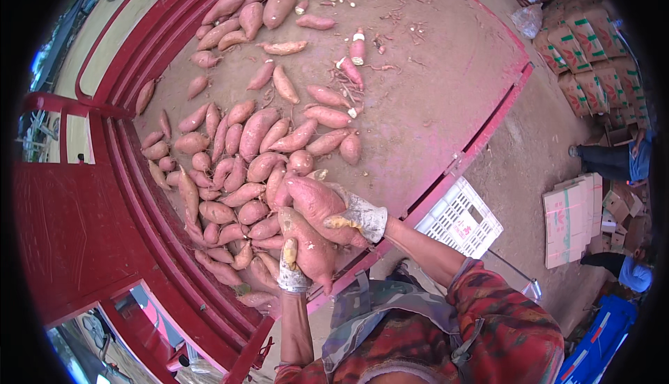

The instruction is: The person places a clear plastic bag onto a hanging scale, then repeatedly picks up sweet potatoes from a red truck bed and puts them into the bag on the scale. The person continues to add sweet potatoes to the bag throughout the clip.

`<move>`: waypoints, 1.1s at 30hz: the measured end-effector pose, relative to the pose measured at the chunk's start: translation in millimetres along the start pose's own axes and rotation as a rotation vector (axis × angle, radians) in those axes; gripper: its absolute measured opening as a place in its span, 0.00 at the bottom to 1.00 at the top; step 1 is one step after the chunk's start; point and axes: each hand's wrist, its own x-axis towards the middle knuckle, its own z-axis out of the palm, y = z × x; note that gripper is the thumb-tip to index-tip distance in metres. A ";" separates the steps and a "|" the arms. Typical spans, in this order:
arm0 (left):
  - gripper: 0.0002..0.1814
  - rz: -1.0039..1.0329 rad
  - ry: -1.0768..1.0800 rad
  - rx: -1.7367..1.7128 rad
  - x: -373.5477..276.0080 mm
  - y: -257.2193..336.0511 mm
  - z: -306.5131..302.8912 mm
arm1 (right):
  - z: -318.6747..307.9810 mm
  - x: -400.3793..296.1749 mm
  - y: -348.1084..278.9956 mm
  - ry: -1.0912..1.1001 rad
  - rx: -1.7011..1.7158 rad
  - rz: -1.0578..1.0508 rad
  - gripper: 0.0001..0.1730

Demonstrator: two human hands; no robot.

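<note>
Both of my hands wear dirty white work gloves with yellow on the fingers. My left hand [292,266] grips a large pinkish sweet potato [308,245], thumb on its near side, the fingers hidden beneath. Beside it, my right hand [360,217] is closed around another big sweet potato [316,198], its thumb across the right side. The two roots lie against each other over the near edge of a heap of sweet potatoes [253,175] on the dusty truck bed [413,107]. More sweet potatoes [251,18] lie farther off, with broken pieces and root scraps to their right.
Red metal side walls [125,175] border the bed at left. A white plastic crate [462,217] stands below its right edge. Farther right are stacked cartons [585,65], flattened cardboard [569,222], a blue vehicle part [601,337] and two people [611,162], partly seen.
</note>
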 end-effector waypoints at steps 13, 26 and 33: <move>0.51 -1.010 -0.373 0.636 -39.6 -221.0 21.7 | -54.0 -400.5 41.6 0.812 -0.131 -0.032 0.43; 0.28 -1.056 -0.572 0.746 -84.0 -335.7 77.8 | -84.6 -789.6 71.8 1.710 -0.616 0.627 0.48; 0.33 -0.953 -0.711 0.928 -150.8 -412.8 149.5 | -72.1 -743.6 60.5 1.935 -0.292 0.422 0.30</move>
